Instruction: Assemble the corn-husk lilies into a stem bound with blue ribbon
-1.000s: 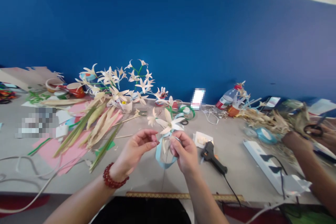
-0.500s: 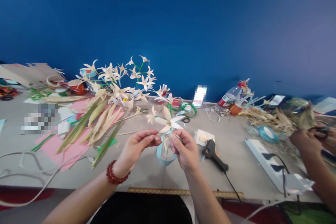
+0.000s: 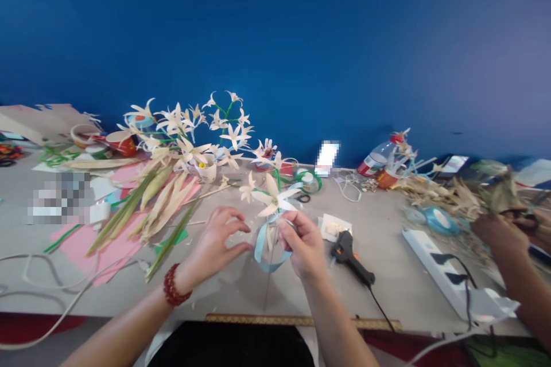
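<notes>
Between thumb and fingers, my right hand (image 3: 303,241) pinches the stem of a cream-white handmade flower (image 3: 275,198), just under its pointed petals. A light blue ribbon (image 3: 269,266) hangs in a loop below the bloom, and a thin wire-like stem runs down from it. My left hand (image 3: 224,238) is off to the left of the flower, thumb and fingers apart, holding nothing. A smaller flower (image 3: 248,188) sits beside the large bloom.
A black glue gun (image 3: 353,258) lies right of my right hand, near a white power strip (image 3: 439,275). Corn husks (image 3: 170,206) and pink paper (image 3: 81,246) lie left. Finished flowers (image 3: 189,152) stand behind. At right, another person's hands (image 3: 499,232) hold scissors.
My left hand has let go near the flower's base and moved left, its fingers spreading. My right hand still holds the stem in about the same place.
</notes>
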Available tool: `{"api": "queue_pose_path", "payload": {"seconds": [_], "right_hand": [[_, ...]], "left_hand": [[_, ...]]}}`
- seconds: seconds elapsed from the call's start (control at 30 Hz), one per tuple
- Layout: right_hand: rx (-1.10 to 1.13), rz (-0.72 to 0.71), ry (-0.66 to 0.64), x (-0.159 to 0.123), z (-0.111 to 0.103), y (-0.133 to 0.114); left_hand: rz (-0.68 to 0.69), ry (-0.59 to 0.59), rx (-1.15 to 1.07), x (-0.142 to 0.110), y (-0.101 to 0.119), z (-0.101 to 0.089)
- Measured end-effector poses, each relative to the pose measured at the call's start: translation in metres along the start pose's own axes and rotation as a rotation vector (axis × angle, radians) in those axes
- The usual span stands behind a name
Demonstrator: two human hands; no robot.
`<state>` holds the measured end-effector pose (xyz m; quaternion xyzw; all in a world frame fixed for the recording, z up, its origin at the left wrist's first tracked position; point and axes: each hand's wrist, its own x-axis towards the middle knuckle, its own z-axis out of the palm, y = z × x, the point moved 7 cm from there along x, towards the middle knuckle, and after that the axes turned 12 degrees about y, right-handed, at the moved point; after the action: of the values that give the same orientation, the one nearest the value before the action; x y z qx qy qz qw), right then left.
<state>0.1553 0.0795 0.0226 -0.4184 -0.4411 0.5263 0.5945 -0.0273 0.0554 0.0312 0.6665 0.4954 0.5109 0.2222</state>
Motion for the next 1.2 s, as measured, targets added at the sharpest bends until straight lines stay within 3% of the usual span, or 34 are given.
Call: {"api": "queue_pose_path", "payload": {"seconds": [0.1, 0.2, 0.3, 0.43, 0.6, 0.87, 1.07, 1.2], "right_hand": [[-0.069, -0.038, 0.007, -0.002, 0.004, -0.005], [-0.195, -0.124, 0.010, -0.007, 0.010, -0.012], [-0.335, -0.242, 0.026, -0.013, 0.014, -0.018], [-0.403, -0.310, 0.031, -0.018, 0.016, -0.018], [-0.357, -0.278, 0.036, -0.018, 0.015, -0.018], [-0.178, -0.112, 0.055, -0.010, 0.014, -0.004], [-0.151, -0.079, 0.061, -0.010, 0.014, -0.005], [-0.155, -0.060, 0.044, -0.011, 0.015, -0.010]], "left_hand": [[0.037, 0.088, -0.025, 0.007, 0.003, -0.007], [-0.126, 0.166, -0.218, 0.014, 0.003, -0.005], [-0.316, 0.124, -0.396, 0.016, 0.005, 0.011], [-0.391, 0.143, -0.530, 0.015, 0.008, 0.023], [-0.423, 0.118, -0.590, 0.010, -0.002, 0.030], [-0.525, 0.086, -0.645, 0.001, -0.010, 0.041], [-0.519, 0.011, -0.718, 0.006, -0.004, 0.047], [-0.520, 0.020, -0.792, 0.009, -0.002, 0.047]]}}
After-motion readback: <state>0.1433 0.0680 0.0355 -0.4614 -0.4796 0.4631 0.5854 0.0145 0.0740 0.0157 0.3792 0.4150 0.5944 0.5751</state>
